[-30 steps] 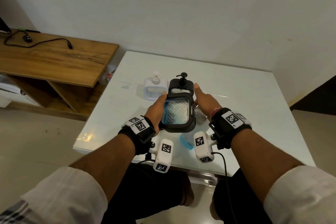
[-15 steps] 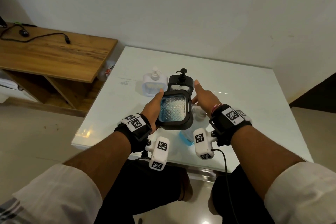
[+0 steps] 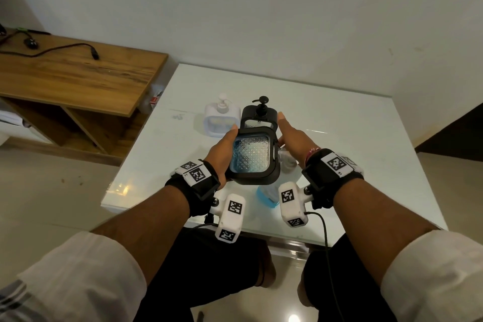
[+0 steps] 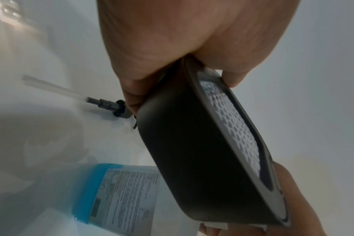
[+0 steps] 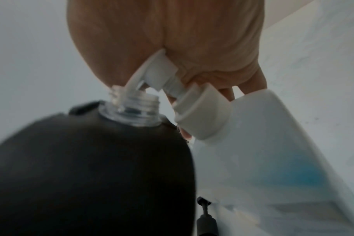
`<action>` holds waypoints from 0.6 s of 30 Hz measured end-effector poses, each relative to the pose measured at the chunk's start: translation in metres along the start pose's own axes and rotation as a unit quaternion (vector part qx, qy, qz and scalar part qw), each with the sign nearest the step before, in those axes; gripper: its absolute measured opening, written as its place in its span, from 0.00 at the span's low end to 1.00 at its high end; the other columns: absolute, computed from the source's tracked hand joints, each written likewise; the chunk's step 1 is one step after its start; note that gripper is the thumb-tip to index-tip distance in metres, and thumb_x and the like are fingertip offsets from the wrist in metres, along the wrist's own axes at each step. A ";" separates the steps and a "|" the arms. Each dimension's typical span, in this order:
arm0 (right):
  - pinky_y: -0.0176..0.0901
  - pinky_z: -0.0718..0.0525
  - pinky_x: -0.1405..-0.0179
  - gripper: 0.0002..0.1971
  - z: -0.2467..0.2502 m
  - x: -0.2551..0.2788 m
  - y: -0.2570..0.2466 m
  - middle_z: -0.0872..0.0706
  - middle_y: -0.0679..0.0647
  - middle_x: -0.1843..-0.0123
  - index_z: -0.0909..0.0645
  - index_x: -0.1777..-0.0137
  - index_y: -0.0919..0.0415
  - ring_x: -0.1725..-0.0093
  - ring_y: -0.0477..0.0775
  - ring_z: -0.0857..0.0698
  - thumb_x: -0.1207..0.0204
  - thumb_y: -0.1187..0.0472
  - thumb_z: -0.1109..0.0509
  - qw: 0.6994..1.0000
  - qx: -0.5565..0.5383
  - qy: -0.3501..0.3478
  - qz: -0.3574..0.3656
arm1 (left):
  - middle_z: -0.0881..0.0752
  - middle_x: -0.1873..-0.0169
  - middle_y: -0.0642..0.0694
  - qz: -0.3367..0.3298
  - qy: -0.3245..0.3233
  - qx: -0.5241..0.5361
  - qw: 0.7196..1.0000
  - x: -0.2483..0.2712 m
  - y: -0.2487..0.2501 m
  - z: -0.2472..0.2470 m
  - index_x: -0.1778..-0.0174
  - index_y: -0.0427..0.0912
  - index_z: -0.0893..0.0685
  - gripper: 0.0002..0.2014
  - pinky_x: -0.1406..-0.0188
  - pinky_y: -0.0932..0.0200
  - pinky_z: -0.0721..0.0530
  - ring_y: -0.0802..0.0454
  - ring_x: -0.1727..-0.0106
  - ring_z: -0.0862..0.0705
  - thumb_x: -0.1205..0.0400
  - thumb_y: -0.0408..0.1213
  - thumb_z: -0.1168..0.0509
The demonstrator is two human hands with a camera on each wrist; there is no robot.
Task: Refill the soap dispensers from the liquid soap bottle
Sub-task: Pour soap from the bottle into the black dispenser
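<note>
Across the last second little had changed. The left hand (image 3: 222, 154) kept its grip wrapped round the open black dispenser (image 3: 252, 157), thumb on one edge and fingers on the other. The right hand (image 3: 292, 138) stayed on the pump head of the soap bottle (image 3: 269, 193), fingers curled under it and forefinger stretched out. The bottle stood just right of the dispenser, its nozzle (image 5: 135, 79) dipped into the dispenser's clear threaded neck (image 5: 131, 103). Blue showed low in the dispenser's window, so I judged filling was under way and far from finished.

The dispenser was held above the worktop (image 3: 339, 125), near its front edge. Just behind it stood a white dispenser (image 3: 222, 119) and a second black dispenser (image 3: 258, 115), both capped. Its own loose pump (image 4: 103, 102) lay beneath it. Bare worktop lay to its right.
</note>
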State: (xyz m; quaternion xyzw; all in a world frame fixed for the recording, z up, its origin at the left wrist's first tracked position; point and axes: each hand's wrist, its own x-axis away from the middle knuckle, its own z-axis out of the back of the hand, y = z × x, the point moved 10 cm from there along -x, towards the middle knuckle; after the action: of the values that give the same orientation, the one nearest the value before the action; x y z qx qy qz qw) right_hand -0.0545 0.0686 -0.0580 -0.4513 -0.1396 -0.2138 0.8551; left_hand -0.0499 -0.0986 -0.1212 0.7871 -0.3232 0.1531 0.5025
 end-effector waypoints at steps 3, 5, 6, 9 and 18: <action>0.46 0.32 0.44 0.41 -0.001 -0.001 0.000 0.17 0.63 0.36 0.17 0.38 0.65 0.44 0.60 0.21 0.18 0.30 0.57 0.999 0.039 0.011 -0.007 | 0.10 0.36 0.39 0.006 0.008 -0.006 1.000 0.000 0.000 0.000 0.26 0.45 0.16 0.30 0.40 0.46 0.12 0.40 0.35 0.11 0.12 0.63 0.42; 0.47 0.31 0.45 0.42 -0.001 -0.003 0.004 0.16 0.63 0.35 0.16 0.37 0.65 0.42 0.61 0.19 0.19 0.29 0.55 0.998 0.053 0.030 -0.018 | 0.09 0.36 0.40 0.008 0.010 -0.007 1.000 -0.001 -0.002 0.002 0.26 0.45 0.16 0.30 0.43 0.47 0.11 0.40 0.36 0.10 0.12 0.64 0.42; 0.47 0.30 0.45 0.42 0.000 -0.003 0.006 0.15 0.63 0.36 0.16 0.38 0.66 0.42 0.61 0.18 0.19 0.29 0.55 0.998 0.051 0.037 -0.018 | 0.09 0.37 0.40 0.008 0.011 -0.009 1.000 0.000 -0.002 0.003 0.27 0.45 0.15 0.30 0.44 0.47 0.11 0.40 0.36 0.10 0.12 0.64 0.42; 0.48 0.28 0.46 0.40 0.004 -0.002 0.002 0.13 0.61 0.45 0.14 0.48 0.66 0.47 0.59 0.18 0.17 0.32 0.55 0.999 0.003 0.039 0.010 | 0.09 0.37 0.40 0.010 0.008 -0.019 1.000 0.001 -0.002 0.002 0.27 0.45 0.15 0.31 0.39 0.45 0.12 0.40 0.36 0.10 0.13 0.66 0.43; 0.51 0.20 0.44 0.36 0.003 0.006 -0.017 0.10 0.60 0.56 0.13 0.56 0.65 0.54 0.57 0.14 0.17 0.33 0.50 0.995 -0.080 -0.017 0.057 | 0.10 0.35 0.39 0.043 0.031 0.005 0.999 0.006 -0.007 0.016 0.26 0.46 0.16 0.36 0.26 0.38 0.19 0.37 0.33 0.13 0.15 0.70 0.47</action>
State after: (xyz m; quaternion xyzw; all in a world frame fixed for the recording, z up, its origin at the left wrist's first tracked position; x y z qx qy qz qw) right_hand -0.0576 0.0614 -0.0420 -0.5290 -0.1101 -0.1674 0.8246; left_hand -0.0424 -0.1131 -0.1296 0.7697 -0.3403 0.2011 0.5014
